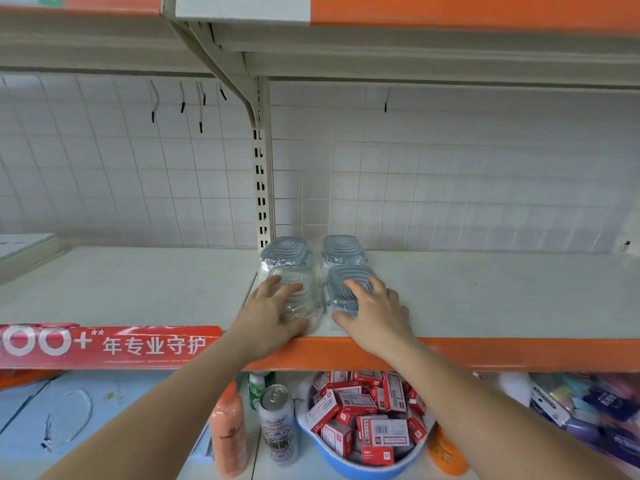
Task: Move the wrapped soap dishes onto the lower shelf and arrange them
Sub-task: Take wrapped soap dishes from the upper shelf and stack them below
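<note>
Four plastic-wrapped soap dishes already sit two by two on the pale shelf (485, 292) with the orange front edge. The left hand (273, 310) lies flat on the clear front-left dish (294, 292), the right hand (375, 306) on the grey front-right dish (341, 282); neither grip closes round anything. Only squaring up seems left.

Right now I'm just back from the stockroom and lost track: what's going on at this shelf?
A person is arranging four wrapped soap dishes on the shelf in a two-by-two block. The left hand rests on the clear front-left dish; the right hand rests on the grey front-right dish. Two more grey dishes sit behind them, against the back wall.
</note>
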Motion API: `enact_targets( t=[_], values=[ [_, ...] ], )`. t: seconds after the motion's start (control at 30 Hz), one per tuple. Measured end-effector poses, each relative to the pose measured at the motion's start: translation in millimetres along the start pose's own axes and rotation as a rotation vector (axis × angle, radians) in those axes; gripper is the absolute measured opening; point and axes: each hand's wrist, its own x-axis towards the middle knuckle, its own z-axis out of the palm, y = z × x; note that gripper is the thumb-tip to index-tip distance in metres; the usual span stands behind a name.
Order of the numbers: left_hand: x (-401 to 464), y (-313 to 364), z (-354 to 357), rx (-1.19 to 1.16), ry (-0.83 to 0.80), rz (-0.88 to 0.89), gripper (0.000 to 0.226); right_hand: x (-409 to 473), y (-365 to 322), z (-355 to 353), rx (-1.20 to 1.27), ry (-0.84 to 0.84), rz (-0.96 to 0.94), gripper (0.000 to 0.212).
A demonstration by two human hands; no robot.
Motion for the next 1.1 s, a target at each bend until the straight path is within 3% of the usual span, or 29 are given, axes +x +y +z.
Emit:
enact_targets(
  t=[0.23,0.33,0.43,0.6,0.83,0.97,1.1],
  values=[
    [2,-2,-1,0.073,-0.111,-0.028,0.079,6,4,1,-0.049,-0.092,-0.026,0.070],
    [-4,8,-10,0.188,-0.052,-0.041,0.095,4,5,-11,0.035,-0.142,-0.011,0.076],
    [-11,24,-34,0.185,0.115,0.077,0.102,1,6,-41,0.016,-0.031,-0.069,0.071],
    [-22,80,-88,0.185,0.259,0.324,0.055,-15,-6,-124,0.141,0.080,-0.199,0.043],
    [-35,159,-176,0.107,0.562,0.716,0.053,-72,-26,-257,0.409,0.278,-0.393,0.018],
    [-30,197,-216,0.147,0.666,0.781,0.048,-83,-22,-316,0.427,0.438,-0.432,0.019],
    [-3,234,-237,0.254,0.694,0.713,0.045,-55,-7,-356,0.243,0.657,-0.318,0.012]
  ],
)
